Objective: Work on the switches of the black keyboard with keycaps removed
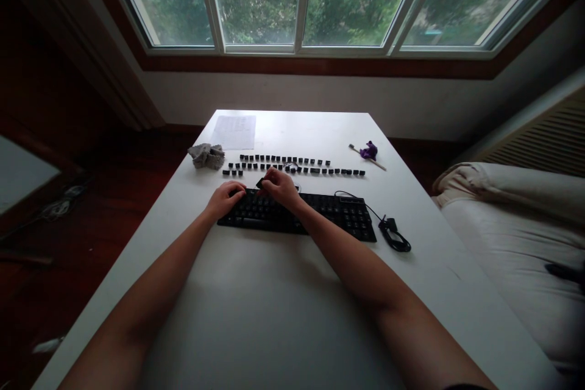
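Keyboard [340,207] and keycaps [315,170] on table [247,317]

Daylit window [299,6] over pale wall [274,91], dark reddish floor [123,170], seemingly wooden.

We distinguish several surfaces. The long black rectangular keyboard [338,210] looks like matt plastic, as do the small black block-shaped keycaps [315,170]; the coiled black cable [395,239] has a smooth, faintly glossy sheath. Beneath them we see a smooth white tabletop [256,292], shiny toward the window. We note rough, crumpled grey cloth [206,156], a flat white sheet of printed paper [234,132], and a dark red floor [114,195] resembling polished wood.
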